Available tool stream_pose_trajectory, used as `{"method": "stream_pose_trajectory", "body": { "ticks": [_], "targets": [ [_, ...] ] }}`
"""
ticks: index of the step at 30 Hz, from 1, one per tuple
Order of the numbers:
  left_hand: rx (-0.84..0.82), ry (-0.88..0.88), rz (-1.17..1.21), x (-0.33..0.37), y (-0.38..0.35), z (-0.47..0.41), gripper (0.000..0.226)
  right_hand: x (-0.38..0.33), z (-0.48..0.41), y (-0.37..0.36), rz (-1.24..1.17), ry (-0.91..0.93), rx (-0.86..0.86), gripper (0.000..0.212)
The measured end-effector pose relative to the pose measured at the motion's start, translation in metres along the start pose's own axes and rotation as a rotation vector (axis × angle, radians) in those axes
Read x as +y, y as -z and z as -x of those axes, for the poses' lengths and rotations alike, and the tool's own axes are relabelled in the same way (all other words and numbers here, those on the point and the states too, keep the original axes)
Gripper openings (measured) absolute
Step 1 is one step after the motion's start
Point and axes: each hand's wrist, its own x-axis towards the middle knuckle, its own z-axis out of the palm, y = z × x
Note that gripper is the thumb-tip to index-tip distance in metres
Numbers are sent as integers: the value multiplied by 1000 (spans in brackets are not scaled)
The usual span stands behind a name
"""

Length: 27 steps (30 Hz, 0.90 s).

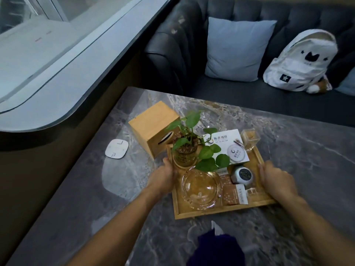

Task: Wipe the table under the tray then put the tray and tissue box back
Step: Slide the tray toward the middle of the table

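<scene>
A wooden tray rests on the grey marble table. It carries a potted green plant, a glass ashtray, a white card box, a small round tin and a glass cup. My left hand grips the tray's left rim. My right hand grips its right rim. A wooden tissue box stands on the table, touching the tray's far-left corner. A dark blue cloth with a white bit lies at the table's near edge.
A white square coaster-like pad lies left of the tissue box. Behind the table runs a dark sofa with a pale blue cushion and a white backpack. A curved window ledge lies at left.
</scene>
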Motion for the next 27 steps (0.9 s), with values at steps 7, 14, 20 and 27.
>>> {"method": "stream_pose_trajectory", "body": {
  "ticks": [7,14,20,27],
  "targets": [
    [48,78,-7,-3,10,6,32,-22,9,26,58,-158,-99,32],
    [215,35,24,-11,24,48,32,-34,43,50,26,-116,87,34],
    [259,-7,77,-21,6,105,38,-50,100,46,-101,2,142,34],
    [203,-57,-56,-47,-45,160,61,-61,178,13,-281,91,32,48]
  ]
}}
